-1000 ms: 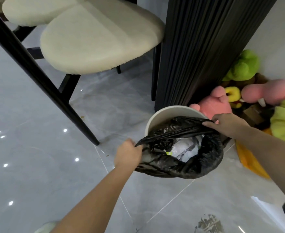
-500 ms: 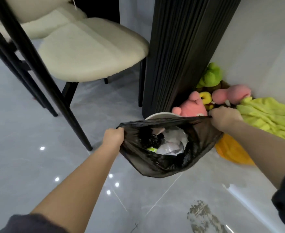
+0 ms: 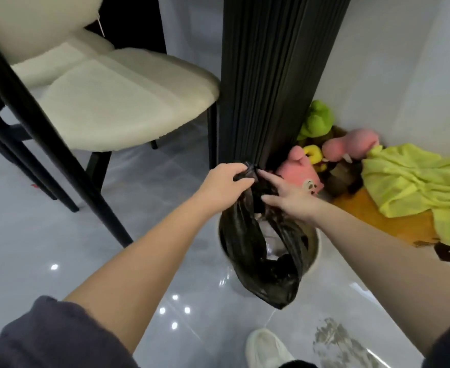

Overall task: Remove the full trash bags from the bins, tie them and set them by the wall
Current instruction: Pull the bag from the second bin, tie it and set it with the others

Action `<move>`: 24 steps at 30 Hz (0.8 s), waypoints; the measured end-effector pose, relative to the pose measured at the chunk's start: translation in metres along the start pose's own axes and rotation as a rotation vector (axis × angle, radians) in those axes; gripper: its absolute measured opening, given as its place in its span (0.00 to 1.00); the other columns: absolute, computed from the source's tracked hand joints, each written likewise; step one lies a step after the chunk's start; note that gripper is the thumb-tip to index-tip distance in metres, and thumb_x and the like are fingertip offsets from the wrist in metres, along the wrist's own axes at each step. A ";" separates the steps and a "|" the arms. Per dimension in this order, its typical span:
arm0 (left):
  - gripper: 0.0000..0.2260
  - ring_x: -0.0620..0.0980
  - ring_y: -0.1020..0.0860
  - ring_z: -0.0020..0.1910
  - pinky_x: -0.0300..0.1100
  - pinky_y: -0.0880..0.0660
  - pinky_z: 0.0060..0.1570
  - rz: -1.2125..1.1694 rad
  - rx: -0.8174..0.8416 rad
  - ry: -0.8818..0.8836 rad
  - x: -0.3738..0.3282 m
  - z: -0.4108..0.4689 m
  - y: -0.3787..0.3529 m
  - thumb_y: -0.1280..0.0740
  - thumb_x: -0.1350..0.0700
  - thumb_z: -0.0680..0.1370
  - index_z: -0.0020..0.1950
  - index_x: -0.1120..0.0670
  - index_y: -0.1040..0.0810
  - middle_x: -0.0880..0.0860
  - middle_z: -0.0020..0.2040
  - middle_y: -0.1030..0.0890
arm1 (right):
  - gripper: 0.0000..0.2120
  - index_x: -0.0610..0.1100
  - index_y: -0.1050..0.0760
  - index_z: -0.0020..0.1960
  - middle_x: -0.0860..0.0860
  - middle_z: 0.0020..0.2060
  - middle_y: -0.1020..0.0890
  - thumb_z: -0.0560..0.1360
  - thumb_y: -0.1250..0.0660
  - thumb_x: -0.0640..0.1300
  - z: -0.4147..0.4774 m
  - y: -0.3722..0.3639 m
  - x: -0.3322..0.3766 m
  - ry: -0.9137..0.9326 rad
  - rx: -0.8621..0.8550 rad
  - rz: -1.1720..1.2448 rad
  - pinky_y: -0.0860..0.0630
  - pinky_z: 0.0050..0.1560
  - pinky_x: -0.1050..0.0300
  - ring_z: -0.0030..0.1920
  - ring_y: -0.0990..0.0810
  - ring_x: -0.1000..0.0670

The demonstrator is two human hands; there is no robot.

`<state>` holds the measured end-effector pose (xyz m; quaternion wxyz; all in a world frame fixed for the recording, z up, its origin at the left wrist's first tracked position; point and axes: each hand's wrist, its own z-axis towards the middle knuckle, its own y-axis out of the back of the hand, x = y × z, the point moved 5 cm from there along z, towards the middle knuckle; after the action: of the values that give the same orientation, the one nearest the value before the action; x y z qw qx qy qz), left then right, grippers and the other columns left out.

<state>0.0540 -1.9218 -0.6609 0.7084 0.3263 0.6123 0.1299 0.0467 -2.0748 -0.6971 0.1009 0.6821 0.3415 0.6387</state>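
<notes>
A full black trash bag (image 3: 258, 261) hangs in the air above the floor, its top gathered into a bunch. My left hand (image 3: 225, 183) is closed around that bunched top. My right hand (image 3: 287, 197) touches the bag's neck just to the right, fingers spread over the plastic. Behind the hanging bag stands the white round bin (image 3: 316, 247); only its right rim and wall show.
A cream chair (image 3: 117, 102) with black legs stands at the left. A black fluted column (image 3: 269, 75) rises behind the bag. Plush toys (image 3: 302, 173) and a yellow-green cloth (image 3: 415, 181) lie against the white wall (image 3: 404, 62). My white shoe (image 3: 266, 346) is at the bottom.
The bag came up out of the bin. My hands moved together from the two sides of the rim, and the open mouth is now gathered shut.
</notes>
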 end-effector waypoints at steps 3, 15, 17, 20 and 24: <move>0.05 0.50 0.21 0.39 0.43 0.26 0.44 -0.083 -0.030 -0.051 -0.002 0.021 0.003 0.33 0.58 0.75 0.39 0.56 0.21 0.53 0.37 0.19 | 0.20 0.46 0.31 0.66 0.52 0.61 0.25 0.76 0.36 0.35 0.012 -0.029 -0.004 0.006 0.176 0.012 0.36 0.63 0.64 0.63 0.30 0.54; 0.08 0.55 0.24 0.41 0.44 0.27 0.40 -0.143 -0.111 0.543 0.118 -0.019 -0.026 0.36 0.51 0.78 0.48 0.56 0.27 0.55 0.42 0.24 | 0.13 0.39 0.23 0.58 0.43 0.51 0.18 0.80 0.39 0.45 0.010 -0.033 -0.015 -0.430 -0.091 0.521 0.24 0.57 0.52 0.51 0.20 0.44; 0.13 0.54 0.22 0.37 0.42 0.25 0.34 -0.287 0.082 0.733 0.125 -0.048 -0.051 0.38 0.47 0.79 0.50 0.57 0.30 0.55 0.42 0.24 | 0.16 0.38 0.25 0.63 0.42 0.58 0.21 0.79 0.39 0.45 0.009 -0.033 -0.018 -0.522 -0.189 0.543 0.28 0.65 0.46 0.59 0.22 0.41; 0.13 0.54 0.20 0.33 0.47 0.19 0.36 -0.452 0.256 0.790 0.120 -0.072 -0.068 0.38 0.48 0.79 0.49 0.59 0.29 0.56 0.42 0.23 | 0.18 0.40 0.26 0.62 0.42 0.60 0.21 0.78 0.40 0.50 0.005 -0.032 -0.018 -0.549 -0.278 0.502 0.30 0.66 0.46 0.60 0.24 0.40; 0.10 0.53 0.21 0.27 0.45 0.18 0.33 -0.555 0.247 0.722 0.110 -0.071 -0.072 0.37 0.53 0.80 0.49 0.61 0.28 0.58 0.38 0.23 | 0.25 0.40 0.23 0.59 0.46 0.54 0.19 0.75 0.39 0.59 -0.007 -0.020 -0.013 -0.535 -0.357 0.330 0.29 0.60 0.53 0.55 0.22 0.44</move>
<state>-0.0053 -1.8907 -0.7946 0.4138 0.1661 0.8945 -0.0329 0.0338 -2.0691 -0.7179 0.1997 0.8428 0.0712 0.4948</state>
